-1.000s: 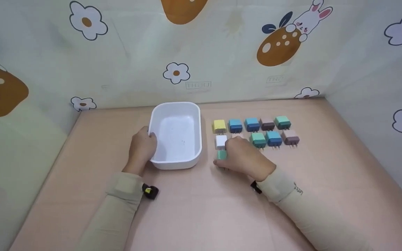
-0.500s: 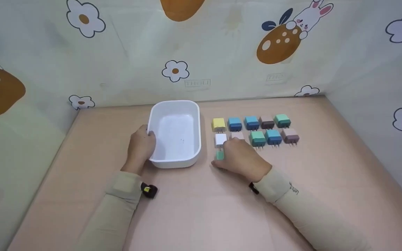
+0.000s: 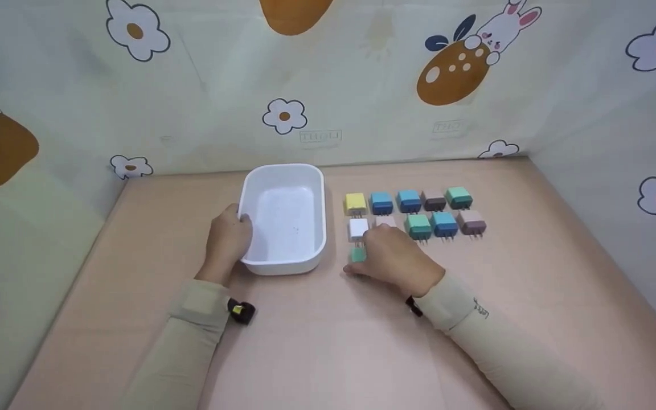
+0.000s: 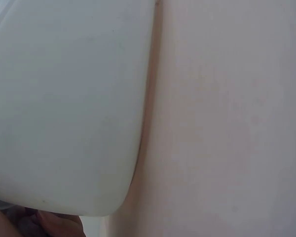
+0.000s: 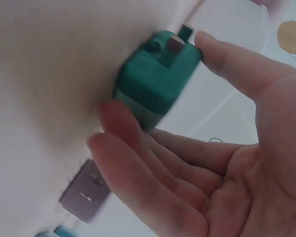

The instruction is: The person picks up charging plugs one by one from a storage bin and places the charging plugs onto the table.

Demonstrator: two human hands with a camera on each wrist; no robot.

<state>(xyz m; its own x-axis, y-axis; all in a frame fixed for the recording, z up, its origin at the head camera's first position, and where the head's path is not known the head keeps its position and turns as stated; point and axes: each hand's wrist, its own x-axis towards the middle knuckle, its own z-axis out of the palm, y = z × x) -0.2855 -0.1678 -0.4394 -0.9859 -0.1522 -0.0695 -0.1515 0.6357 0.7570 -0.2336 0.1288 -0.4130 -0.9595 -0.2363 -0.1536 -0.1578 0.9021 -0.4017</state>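
My left hand (image 3: 228,238) grips the left wall of a white plastic tub (image 3: 318,250), thumb over its rim. In the left wrist view, the tub's outer wall (image 4: 69,108) fills the left side, with a bit of finger showing below. Right of the tub, my right hand (image 3: 399,259) pinches a green plug charger (image 3: 357,254) at the front of the group. In the right wrist view, the thumb is at the pronged end of this charger (image 5: 153,79) and fingertips are at its other end. Just behind it lies a white charger (image 3: 358,229); a pale pink charger (image 3: 385,221) is partly covered by the hand.
Several more chargers lie in two rows: yellow (image 3: 355,203), blue (image 3: 381,203), dark brown (image 3: 434,201), green (image 3: 418,226) and mauve (image 3: 471,223) among them. A patterned cloth wall (image 3: 208,114) rises behind the peach tabletop (image 3: 305,341).
My right hand has shifted slightly left and toward me with the green charger, widening its gap from the white one. My left hand keeps its grip on the tub.
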